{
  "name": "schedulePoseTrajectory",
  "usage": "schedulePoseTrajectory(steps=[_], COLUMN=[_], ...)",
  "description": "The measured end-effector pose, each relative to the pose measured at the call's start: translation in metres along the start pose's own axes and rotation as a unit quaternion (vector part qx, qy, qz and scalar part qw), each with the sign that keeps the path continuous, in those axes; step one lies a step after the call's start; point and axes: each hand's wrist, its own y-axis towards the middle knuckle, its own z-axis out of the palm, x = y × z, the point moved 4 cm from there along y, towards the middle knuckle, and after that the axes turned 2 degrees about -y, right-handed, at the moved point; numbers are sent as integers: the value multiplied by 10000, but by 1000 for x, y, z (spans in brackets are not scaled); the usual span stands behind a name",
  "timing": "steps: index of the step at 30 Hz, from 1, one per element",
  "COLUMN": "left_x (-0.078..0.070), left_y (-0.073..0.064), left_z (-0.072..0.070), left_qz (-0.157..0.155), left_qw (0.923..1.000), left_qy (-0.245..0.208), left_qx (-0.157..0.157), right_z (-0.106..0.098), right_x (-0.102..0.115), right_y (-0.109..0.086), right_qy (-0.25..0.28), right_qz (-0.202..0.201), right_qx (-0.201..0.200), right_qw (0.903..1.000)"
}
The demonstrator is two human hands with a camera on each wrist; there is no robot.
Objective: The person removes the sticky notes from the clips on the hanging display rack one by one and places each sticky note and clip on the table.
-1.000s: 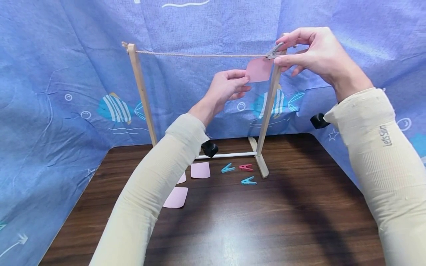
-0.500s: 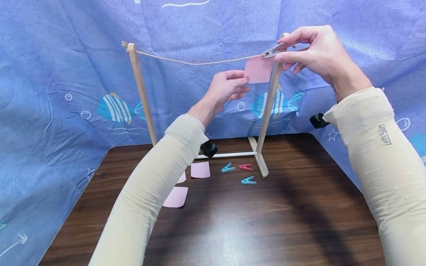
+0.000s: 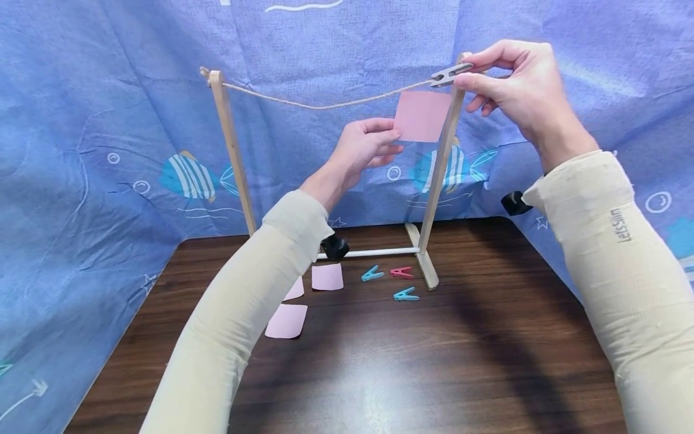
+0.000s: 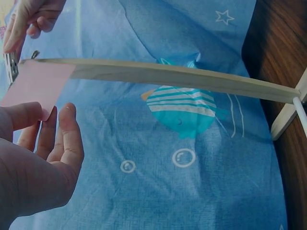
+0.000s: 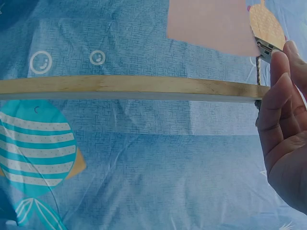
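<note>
My left hand [image 3: 365, 147] pinches a pink paper square [image 3: 423, 116] by its lower left edge, holding it just under the rope near the right post. In the left wrist view the thumb lies over the corner of the paper. My right hand [image 3: 517, 81] pinches a grey clothespin [image 3: 451, 75] by its handle ends, beside the top of the right post [image 3: 441, 157]. The clothespin's tip is at the rope [image 3: 320, 108], which sags in the middle. In the head view the paper's top edge lies below the clothespin, with a small gap between them.
On the dark wooden table [image 3: 434, 361] lie two blue clothespins, one [image 3: 372, 273] behind the other [image 3: 405, 294], and a red clothespin [image 3: 402, 272]. Several pink paper squares [image 3: 328, 277] lie left of them, partly behind my left sleeve. A white bar [image 3: 379, 252] joins the posts low down.
The clothespin has come away from the paper's top corner and tilted with my right hand, which moved slightly right. The paper has dropped a little, and the rope has gone from taut to sagging.
</note>
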Motion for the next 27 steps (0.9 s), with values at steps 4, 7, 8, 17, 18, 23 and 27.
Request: schedulePoseTrajectory(steps=[4, 7, 8, 17, 18, 23, 27], left_x=[2, 1, 1, 3, 4, 13, 18], left_y=[-5, -8, -9, -19, -21, -29, -35], left_z=[-1, -1, -1, -11, -12, -17, -22], left_qz=[-37, 1, 37, 282, 257, 185, 175], left_qw=[10000, 9999, 9998, 9989, 9989, 9985, 9981], left_qy=[-44, -48, -41, 77, 38, -137, -249], left_qx=[67, 155, 183, 370, 381, 491, 540], right_z=[1, -1, -2, -12, -13, -16, -14], right_x=[-3, -2, -1, 0, -1, -9, -16], right_y=[-2, -3, -3, -6, -7, -21, -32], right_qy=[256, 479, 559, 888, 896, 907, 1105], right_qz=[-76, -261, -328, -599, -560, -354, -293], right_qx=[-66, -211, -273, -683, -685, -635, -550], right_qw=[9996, 9983, 9975, 9919, 9920, 9932, 9919])
